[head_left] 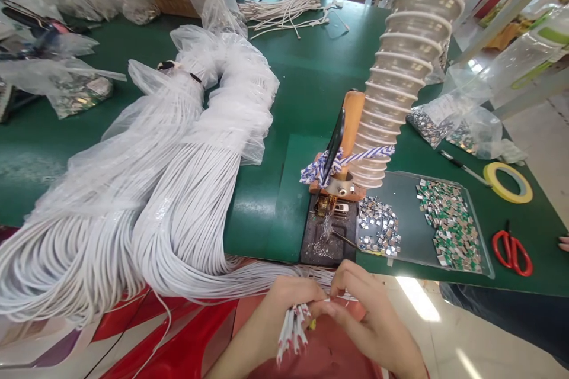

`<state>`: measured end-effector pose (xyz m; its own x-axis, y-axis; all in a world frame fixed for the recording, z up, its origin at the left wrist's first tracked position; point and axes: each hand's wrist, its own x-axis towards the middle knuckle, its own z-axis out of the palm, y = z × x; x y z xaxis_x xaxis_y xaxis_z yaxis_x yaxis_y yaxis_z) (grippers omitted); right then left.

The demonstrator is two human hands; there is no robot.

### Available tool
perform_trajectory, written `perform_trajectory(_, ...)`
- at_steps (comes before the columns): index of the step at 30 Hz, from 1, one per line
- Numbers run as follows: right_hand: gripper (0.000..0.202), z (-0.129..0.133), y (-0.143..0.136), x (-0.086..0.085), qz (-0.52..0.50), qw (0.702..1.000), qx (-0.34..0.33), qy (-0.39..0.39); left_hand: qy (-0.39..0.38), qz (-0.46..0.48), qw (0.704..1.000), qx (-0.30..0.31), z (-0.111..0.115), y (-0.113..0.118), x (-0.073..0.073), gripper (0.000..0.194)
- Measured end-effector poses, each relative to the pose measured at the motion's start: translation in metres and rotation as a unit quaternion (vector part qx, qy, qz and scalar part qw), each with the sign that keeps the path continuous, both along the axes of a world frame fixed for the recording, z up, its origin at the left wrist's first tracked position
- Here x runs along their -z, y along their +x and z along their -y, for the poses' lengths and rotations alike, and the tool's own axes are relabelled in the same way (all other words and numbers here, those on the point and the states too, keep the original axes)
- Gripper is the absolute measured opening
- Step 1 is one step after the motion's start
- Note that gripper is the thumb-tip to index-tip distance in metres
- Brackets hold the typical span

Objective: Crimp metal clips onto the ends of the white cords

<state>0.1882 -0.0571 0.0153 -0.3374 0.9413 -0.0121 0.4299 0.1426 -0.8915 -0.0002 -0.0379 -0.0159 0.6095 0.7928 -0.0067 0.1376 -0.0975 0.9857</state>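
Observation:
My left hand is closed around a bunch of white cable ends, whose tips hang below it. Close beside it, my right hand has thumb and forefinger pinched on a white cable end at the left fingertips. Long white cables, partly wrapped in clear plastic, run across the left of the table toward my hands. Just beyond my hands stands a soldering fixture on a dark base, with a wooden handle and a blue-and-white cloth tie.
A ribbed clear hose rises behind the fixture. Right of it lie a tray of small connectors, yellow tape, red-handled scissors and bagged parts. More cables lie at the back. Another person's fingertips show at the right edge.

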Motion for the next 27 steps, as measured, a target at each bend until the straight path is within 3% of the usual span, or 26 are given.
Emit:
perform_trajectory(5,0.021,-0.001,0.002,0.001,-0.011,0.999,-0.034,0.037,-0.006,-0.024,0.999,0.023,0.001,-0.001,0.002,0.05)
perform_trajectory(10,0.02,-0.001,-0.007,0.002,-0.033,0.996,0.045,0.068,-0.075,0.046,0.993,-0.081,-0.003,0.004,-0.003,0.037)
perform_trajectory(13,0.018,-0.005,-0.006,0.003,-0.027,0.995,0.064,0.073,-0.075,0.075,0.987,-0.123,-0.011,0.003,-0.001,0.023)
perform_trajectory(19,0.011,-0.036,0.035,0.01,0.152,0.954,0.221,0.132,-0.052,0.064,0.987,-0.135,-0.03,-0.008,0.005,0.009)
perform_trajectory(22,0.009,-0.053,0.053,0.019,0.225,0.948,0.194,0.111,-0.054,0.056,0.99,-0.121,-0.037,-0.01,0.002,0.01)
perform_trajectory(27,0.011,-0.059,0.056,0.028,0.227,0.95,0.18,0.113,-0.066,0.055,0.992,-0.092,-0.043,-0.008,-0.003,0.015)
